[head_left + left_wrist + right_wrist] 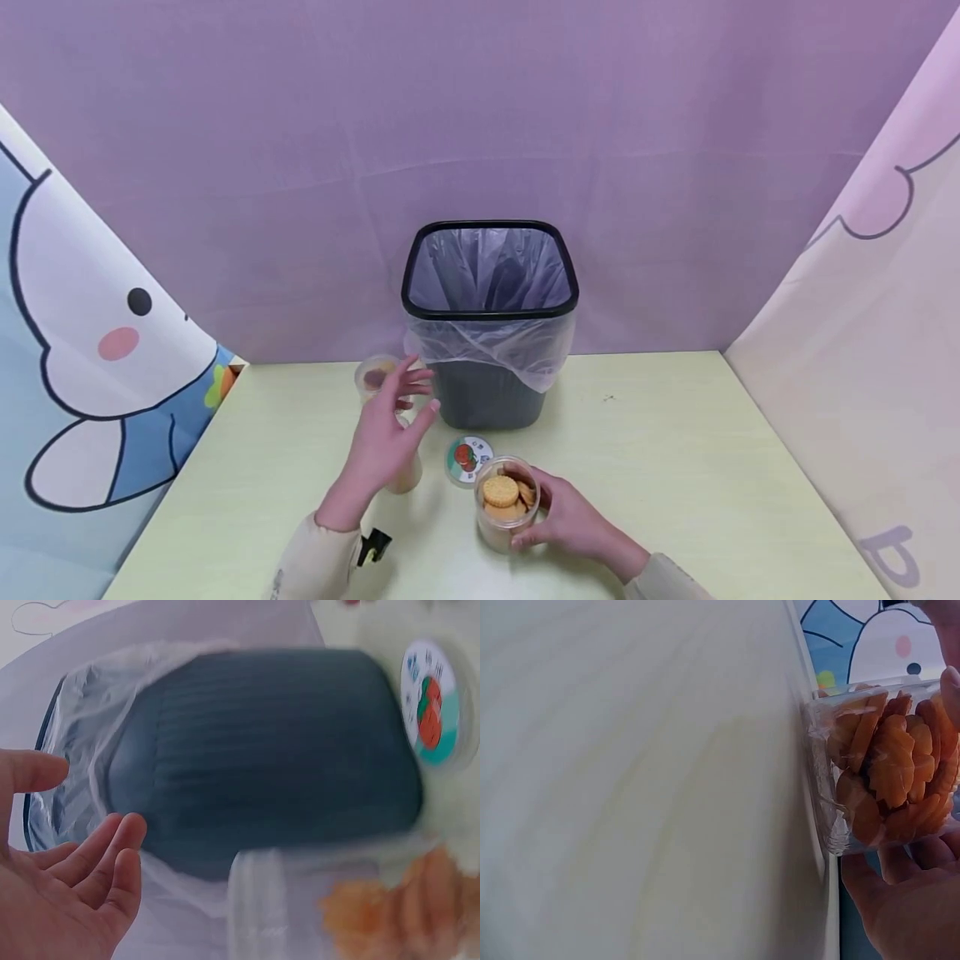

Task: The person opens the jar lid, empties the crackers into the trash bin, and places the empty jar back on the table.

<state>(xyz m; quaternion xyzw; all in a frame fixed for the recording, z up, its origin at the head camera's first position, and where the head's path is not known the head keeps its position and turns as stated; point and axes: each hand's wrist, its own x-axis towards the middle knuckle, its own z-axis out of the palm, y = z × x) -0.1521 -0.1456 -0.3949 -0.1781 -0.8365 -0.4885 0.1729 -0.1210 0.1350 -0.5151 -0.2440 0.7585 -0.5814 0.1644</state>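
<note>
In the head view my right hand grips a clear plastic jar from its right side. Round ridged crackers fill it, and its top has no lid on. The right wrist view shows the jar between thumb and fingers. My left hand is raised with its fingers spread and nothing in them. Below it, partly hidden, stands a second clear container. A round lid with red fruit printed on it lies left of the gripped jar.
A dark grey bin with a black rim and clear liner stands at the table's back, near the purple cloth wall. Another clear container with reddish contents is left of the bin. Printed cloths flank the pale table.
</note>
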